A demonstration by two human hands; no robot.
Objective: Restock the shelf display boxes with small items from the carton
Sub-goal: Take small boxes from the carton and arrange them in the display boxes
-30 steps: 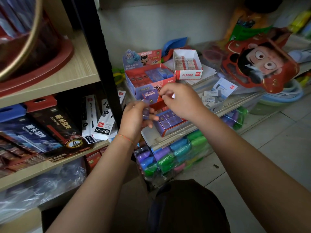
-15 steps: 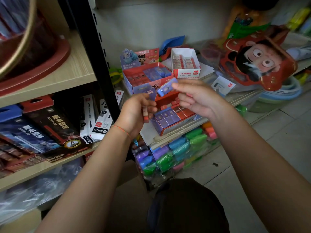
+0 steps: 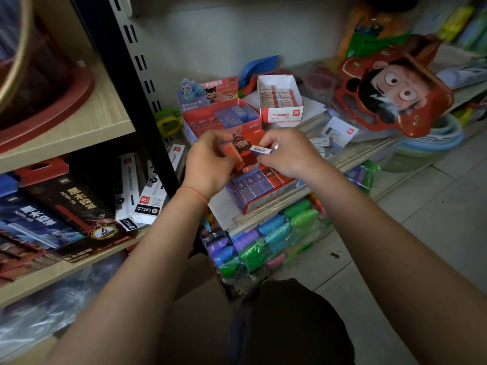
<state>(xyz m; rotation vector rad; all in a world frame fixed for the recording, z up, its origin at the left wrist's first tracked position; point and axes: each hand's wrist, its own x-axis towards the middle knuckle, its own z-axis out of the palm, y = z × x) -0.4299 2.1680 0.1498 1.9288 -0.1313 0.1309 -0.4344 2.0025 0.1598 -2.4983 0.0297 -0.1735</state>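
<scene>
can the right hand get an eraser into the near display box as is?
Probably yes: the right hand pinches a small eraser just above the near display box; its right end looks unfilled, nothing between.

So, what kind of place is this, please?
Most likely a small stationery shop. Boxed pens stand on a wooden shelf, open display boxes of erasers sit on a lower shelf, and packs of coloured clay lie underneath. The right hand pinches one small eraser.
</scene>
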